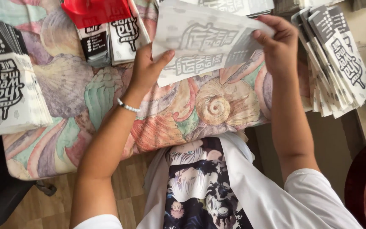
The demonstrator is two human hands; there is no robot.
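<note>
I am holding a flat white paper sheet (204, 40), printed in grey and black and seen from its back so the print reads through faintly, lifted over the far middle of the table and tilted down toward my left. My left hand (147, 68) pinches its lower left edge, thumb on top and fingers underneath, with a white bead bracelet (128, 106) on that wrist. My right hand (278, 44) is clamped on the sheet's right end, fingers curled over the upper edge; the two hands are well apart, one at each end of the paper. Under the sheet lies a cloth (106, 101) painted with seashells in peach, green and lilac, covering the table, with a big spiral shell just below the paper. To the right of my right forearm a fanned stack of like printed bags (339, 63) rests overlapping, dark tops up. On the left edge sits another tall pile of the same bags (11, 85), squared up. At the top, left of the sheet, are two shorter piles (115, 36), with a red plastic piece (96, 10) lying over them. Nearest the camera I see my white shirt (250, 191) with a dark cartoon print, and wood-pattern floor (51, 208) beneath the table edge.
</note>
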